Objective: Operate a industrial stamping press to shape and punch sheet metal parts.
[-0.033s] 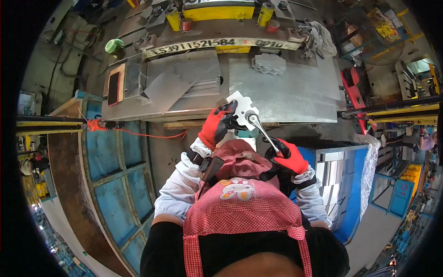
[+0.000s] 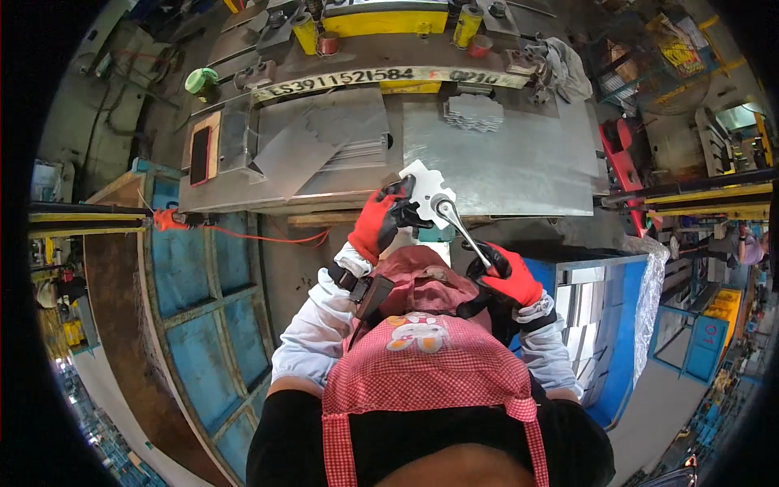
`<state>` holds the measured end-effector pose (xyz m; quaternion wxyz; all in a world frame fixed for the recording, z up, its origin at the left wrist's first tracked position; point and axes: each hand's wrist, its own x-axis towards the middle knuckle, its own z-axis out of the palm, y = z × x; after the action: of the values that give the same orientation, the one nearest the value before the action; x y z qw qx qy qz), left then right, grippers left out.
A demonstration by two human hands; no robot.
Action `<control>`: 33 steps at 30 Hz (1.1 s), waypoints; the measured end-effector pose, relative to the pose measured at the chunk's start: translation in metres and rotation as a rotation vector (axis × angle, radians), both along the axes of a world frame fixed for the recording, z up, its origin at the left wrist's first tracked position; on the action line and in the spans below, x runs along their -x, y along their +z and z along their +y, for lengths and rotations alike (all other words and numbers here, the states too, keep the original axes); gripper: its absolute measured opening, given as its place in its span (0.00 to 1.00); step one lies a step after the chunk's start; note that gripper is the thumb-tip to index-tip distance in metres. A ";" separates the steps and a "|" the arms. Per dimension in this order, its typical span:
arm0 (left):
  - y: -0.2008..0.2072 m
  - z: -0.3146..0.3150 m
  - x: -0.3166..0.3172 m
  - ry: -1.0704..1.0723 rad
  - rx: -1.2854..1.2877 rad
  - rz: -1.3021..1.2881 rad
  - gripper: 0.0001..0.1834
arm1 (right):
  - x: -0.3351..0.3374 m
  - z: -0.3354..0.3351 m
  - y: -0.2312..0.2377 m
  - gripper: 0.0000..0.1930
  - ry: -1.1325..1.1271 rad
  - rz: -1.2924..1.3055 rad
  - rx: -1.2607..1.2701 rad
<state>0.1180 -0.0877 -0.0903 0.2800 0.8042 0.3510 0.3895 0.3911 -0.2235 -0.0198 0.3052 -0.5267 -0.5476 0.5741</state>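
Note:
My left hand (image 2: 389,217), in a red glove with black fingers, is closed on the edge of a flat metal plate (image 2: 420,183) with notched edges. In my right hand (image 2: 505,274), gloved alike, is the handle of a ratchet wrench (image 2: 461,227). The round wrench head rests over the plate's lower right part; whether a fastener lies beneath it is hidden. Both hands are held in front of my red checked apron (image 2: 422,365), just off the near edge of the steel work table (image 2: 519,174). The fingertips of my right hand are partly hidden.
Notched plates (image 2: 472,112) lie stacked on the table. Thin metal sheets (image 2: 296,162) and a phone (image 2: 200,154) lie at its left. Beyond stands a machine bed with yellow blocks. A blue bin (image 2: 621,325) is to my right, a blue metal frame (image 2: 203,308) to my left.

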 end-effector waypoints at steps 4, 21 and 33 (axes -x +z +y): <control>-0.001 0.005 0.003 -0.179 1.009 -0.533 0.18 | 0.009 0.006 0.019 0.32 -0.027 -0.309 -0.150; 0.083 0.021 0.015 -0.180 0.741 -0.282 0.15 | 0.002 0.016 0.030 0.33 0.163 -0.698 -0.484; 0.071 0.047 0.039 0.073 1.067 -0.598 0.12 | -0.006 0.024 0.058 0.31 0.141 -0.309 -0.006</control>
<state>0.0786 -0.0404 -0.0195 0.7171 0.3962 0.4310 0.3781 0.3972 -0.1991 0.0381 0.1780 -0.5680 -0.6255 0.5044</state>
